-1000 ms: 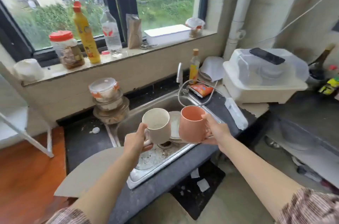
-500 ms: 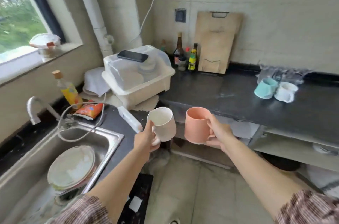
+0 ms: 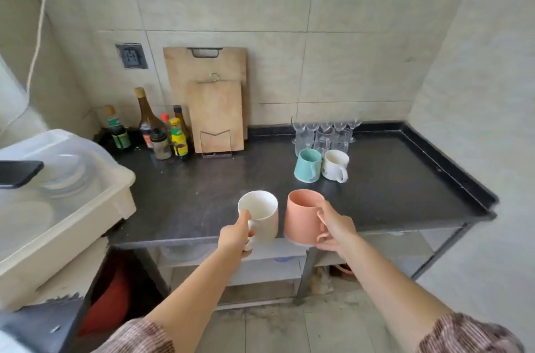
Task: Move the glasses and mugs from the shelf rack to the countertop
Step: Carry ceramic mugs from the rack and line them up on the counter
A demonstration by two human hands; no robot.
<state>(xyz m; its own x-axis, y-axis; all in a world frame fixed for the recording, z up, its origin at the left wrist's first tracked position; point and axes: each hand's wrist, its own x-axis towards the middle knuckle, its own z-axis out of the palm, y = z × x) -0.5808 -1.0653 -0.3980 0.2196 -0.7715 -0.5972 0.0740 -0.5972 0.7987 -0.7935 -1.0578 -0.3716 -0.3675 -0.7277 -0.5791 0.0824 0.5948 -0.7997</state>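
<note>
My left hand [image 3: 235, 234] grips a white mug [image 3: 260, 215] by its handle. My right hand [image 3: 335, 227] grips a pink mug [image 3: 301, 216] by its handle. Both mugs are upright, side by side in the air at the front edge of the dark countertop [image 3: 390, 193]. Further back on the countertop stand a teal mug [image 3: 308, 165] and a small white mug [image 3: 335, 165], touching each other. Behind them is a cluster of several clear glasses [image 3: 324, 134] near the wall. The shelf rack is out of view.
Two wooden cutting boards [image 3: 214, 112] lean on the wall. Several sauce bottles [image 3: 162, 132] stand in the back left corner. A white dish box [image 3: 52, 202] with a phone [image 3: 17, 173] on its lid sits at the left. A lower shelf [image 3: 269, 254] lies under the countertop.
The view swung right from the sink to the dark countertop. Both hands carried the mugs along and now hold them at the countertop's front edge.
</note>
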